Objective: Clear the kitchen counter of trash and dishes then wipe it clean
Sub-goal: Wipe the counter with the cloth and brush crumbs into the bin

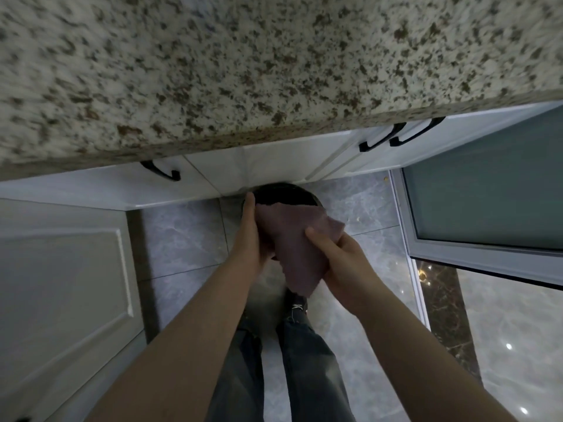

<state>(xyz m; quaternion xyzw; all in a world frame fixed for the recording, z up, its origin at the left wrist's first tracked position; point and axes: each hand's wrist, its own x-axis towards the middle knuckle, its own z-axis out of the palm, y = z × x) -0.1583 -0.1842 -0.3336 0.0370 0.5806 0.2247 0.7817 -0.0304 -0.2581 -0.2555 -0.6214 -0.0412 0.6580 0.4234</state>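
I look down past the edge of the speckled granite counter (274,65). Below it, both hands hold a mauve cloth (297,248) over a round dark bin (285,194) that stands on the floor against the white cabinets. My left hand (251,236) lies along the cloth's left side with straight fingers reaching to the bin's rim. My right hand (341,260) grips the cloth from the right, its thumb laid across the fabric. The cloth hides the near part of the bin's opening.
White cabinet doors with black handles (382,138) run under the counter. A white panelled door (61,287) stands at the left, a frosted glass door (487,184) at the right. My legs and a shoe (297,306) are on the grey marble floor.
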